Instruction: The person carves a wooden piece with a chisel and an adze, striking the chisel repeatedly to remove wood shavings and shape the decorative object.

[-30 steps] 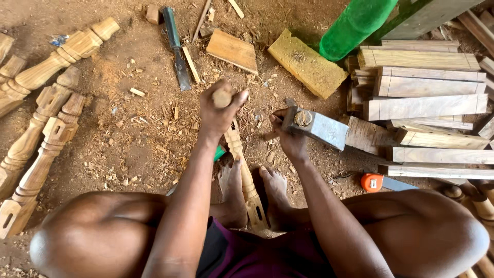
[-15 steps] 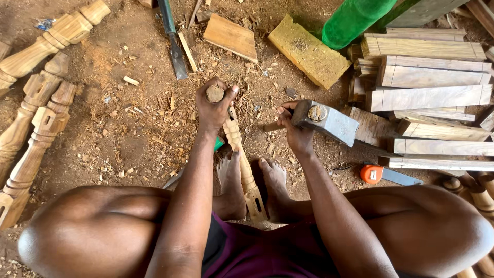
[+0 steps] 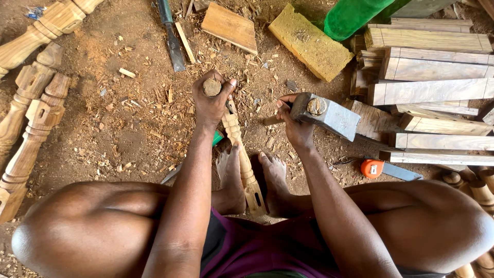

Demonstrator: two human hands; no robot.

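Chisel handle (image 3: 211, 87) stands gripped in the left hand (image 3: 211, 103) over the carved spindle (image 3: 242, 164), which runs lengthwise between the feet; right hand (image 3: 293, 123), clamped on the hammer (image 3: 327, 114), waits just beside it.

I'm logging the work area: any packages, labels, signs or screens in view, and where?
No signs or screens.
Green plastic bottle: top edge, right of centre, beside the yellow block; cylindrical, no label showing.
Tape measure: on the ground right of the right hand; round orange case with a small pale label, too small to make out.
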